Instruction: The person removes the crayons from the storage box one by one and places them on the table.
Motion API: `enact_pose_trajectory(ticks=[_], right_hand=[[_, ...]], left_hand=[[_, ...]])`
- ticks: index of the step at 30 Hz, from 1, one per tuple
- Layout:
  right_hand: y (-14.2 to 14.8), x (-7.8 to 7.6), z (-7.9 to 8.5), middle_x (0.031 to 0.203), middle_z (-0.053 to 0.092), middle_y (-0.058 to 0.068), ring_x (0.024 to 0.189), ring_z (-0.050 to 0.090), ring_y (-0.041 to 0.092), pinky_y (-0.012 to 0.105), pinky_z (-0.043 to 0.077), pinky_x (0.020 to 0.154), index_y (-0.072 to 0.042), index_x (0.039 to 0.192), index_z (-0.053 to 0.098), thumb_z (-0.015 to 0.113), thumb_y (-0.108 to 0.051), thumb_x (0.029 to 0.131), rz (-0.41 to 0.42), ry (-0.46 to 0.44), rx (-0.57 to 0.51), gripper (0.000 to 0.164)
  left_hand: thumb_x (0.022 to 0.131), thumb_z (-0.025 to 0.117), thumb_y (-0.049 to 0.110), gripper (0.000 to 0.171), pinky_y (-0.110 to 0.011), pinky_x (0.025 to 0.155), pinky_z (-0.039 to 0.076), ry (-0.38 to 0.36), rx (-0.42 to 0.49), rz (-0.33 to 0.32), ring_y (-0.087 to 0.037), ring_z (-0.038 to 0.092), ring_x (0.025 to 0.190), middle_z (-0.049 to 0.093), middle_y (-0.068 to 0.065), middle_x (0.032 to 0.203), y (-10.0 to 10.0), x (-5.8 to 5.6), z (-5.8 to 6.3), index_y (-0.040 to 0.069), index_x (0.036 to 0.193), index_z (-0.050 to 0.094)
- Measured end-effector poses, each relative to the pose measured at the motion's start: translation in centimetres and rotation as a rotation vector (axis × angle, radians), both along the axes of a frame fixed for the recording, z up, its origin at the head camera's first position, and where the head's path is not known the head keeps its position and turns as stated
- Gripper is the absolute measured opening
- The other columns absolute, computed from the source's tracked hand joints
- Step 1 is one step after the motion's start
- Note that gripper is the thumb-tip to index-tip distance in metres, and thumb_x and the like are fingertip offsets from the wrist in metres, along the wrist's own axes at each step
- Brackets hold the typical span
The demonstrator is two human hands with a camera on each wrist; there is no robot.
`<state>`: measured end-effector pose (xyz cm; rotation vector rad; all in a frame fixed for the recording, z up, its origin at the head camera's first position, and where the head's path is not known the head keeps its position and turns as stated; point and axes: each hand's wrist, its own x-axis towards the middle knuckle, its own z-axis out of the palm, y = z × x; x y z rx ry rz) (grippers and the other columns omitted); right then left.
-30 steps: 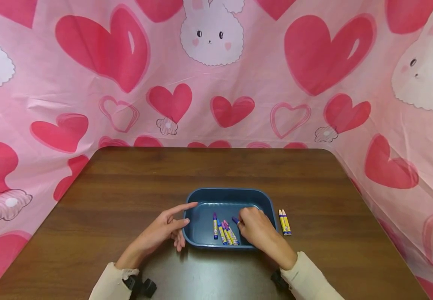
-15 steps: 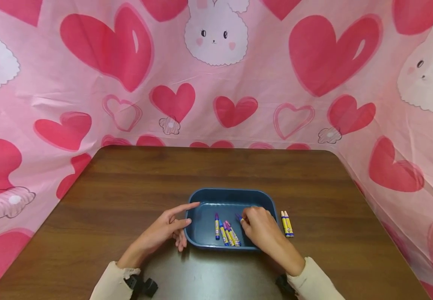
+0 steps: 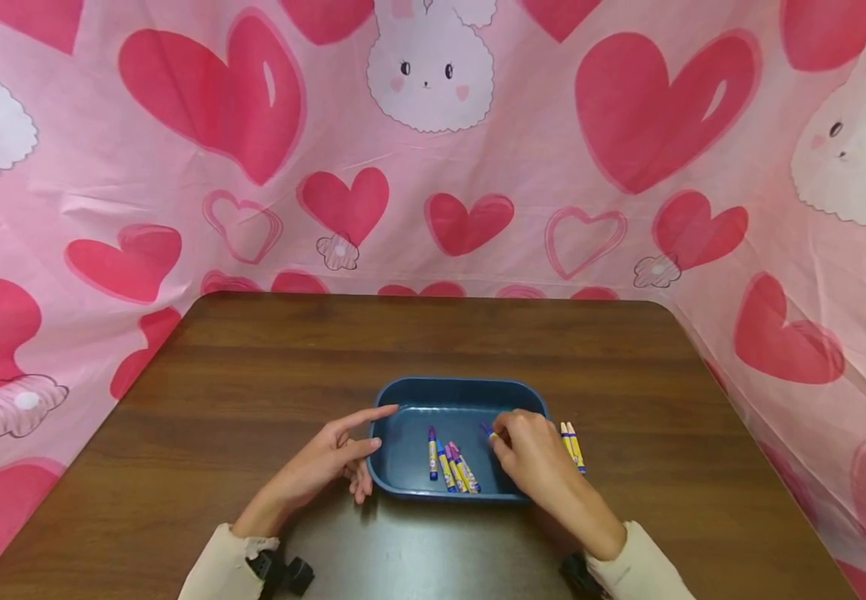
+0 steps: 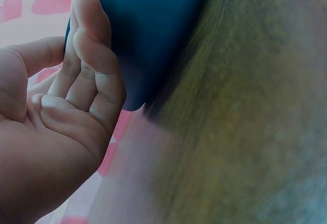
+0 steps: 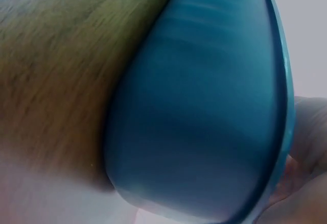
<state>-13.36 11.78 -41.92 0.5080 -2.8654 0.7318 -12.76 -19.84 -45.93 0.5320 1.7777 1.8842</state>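
A dark blue rectangular tray (image 3: 417,493) lies on the table in the head view. My right hand (image 3: 533,454) reaches over its right side and pinches a crayon (image 3: 488,430), whose blue-purple end shows past the fingertips. Left of it, a purple-tipped crayon (image 3: 433,454) and several more crayons (image 3: 457,471) with yellow wrappers lie on the tray floor. My left hand (image 3: 323,458) is at the left rim, index finger and thumb extended over it, the other fingers loosely bent outside. The left wrist view shows these bent fingers (image 4: 97,76) beside the tray wall.
Two pale-tipped crayons (image 3: 573,450) lie side by side on the table just right of the tray, partly behind my right hand. The brown wooden table (image 3: 290,333) extends around the tray. A pink cloth (image 3: 402,150) with hearts and rabbits hangs behind it.
My right hand has shifted slightly right within the tray with the pinched crayon, now overlapping the right rim more. My left hand stays at the left rim. The other crayons have not moved.
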Motion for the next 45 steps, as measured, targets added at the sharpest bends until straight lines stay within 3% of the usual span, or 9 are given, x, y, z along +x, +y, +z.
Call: enact_pose_trajectory(ticks=[11, 31, 38, 45], right_hand=[[1.2, 0.3, 0.7, 0.074, 0.066, 0.003, 0.065, 0.057, 0.012, 0.032, 0.052, 0.063, -0.003, 0.085, 0.076, 0.081, -0.007, 0.080, -0.034, 0.135, -0.049, 0.009], [6.4, 0.6, 2.4, 0.070, 0.067, -0.002, 0.064, 0.062, 0.011, 0.027, 0.053, 0.058, -0.003, 0.083, 0.075, 0.080, -0.002, 0.079, -0.164, 0.258, -0.213, 0.006], [8.9, 0.0, 1.8, 0.072, 0.071, 0.002, 0.066, 0.067, 0.016, 0.028, 0.053, 0.059, -0.001, 0.086, 0.075, 0.077, -0.005, 0.082, -0.242, 0.166, -0.211, 0.006], [10.8, -0.5, 0.3, 0.078, 0.073, 0.005, 0.069, 0.064, 0.017, 0.032, 0.049, 0.059, -0.002, 0.090, 0.076, 0.075, -0.015, 0.086, -0.298, -0.106, -0.165, 0.013]], left_hand=[[0.106, 0.048, 0.016, 0.055, -0.028, 0.053, 0.054, -0.003, 0.011, 0.001, -0.021, 0.068, 0.054, 0.071, -0.015, 0.070, 0.1, 0.1, -0.1, 0.007, 0.156, 0.029], [0.106, 0.049, 0.017, 0.055, -0.027, 0.053, 0.054, -0.025, 0.001, 0.006, -0.021, 0.068, 0.054, 0.071, -0.015, 0.070, 0.1, 0.1, 0.0, 0.008, 0.156, 0.029], [0.106, 0.049, 0.015, 0.054, -0.028, 0.053, 0.054, 0.007, 0.008, 0.003, -0.022, 0.068, 0.054, 0.071, -0.015, 0.069, 0.1, 0.0, -0.1, 0.008, 0.156, 0.030], [0.106, 0.049, 0.015, 0.055, -0.028, 0.053, 0.054, -0.001, 0.013, 0.001, -0.021, 0.068, 0.054, 0.071, -0.015, 0.069, 0.0, 0.0, -0.1, 0.007, 0.156, 0.029]])
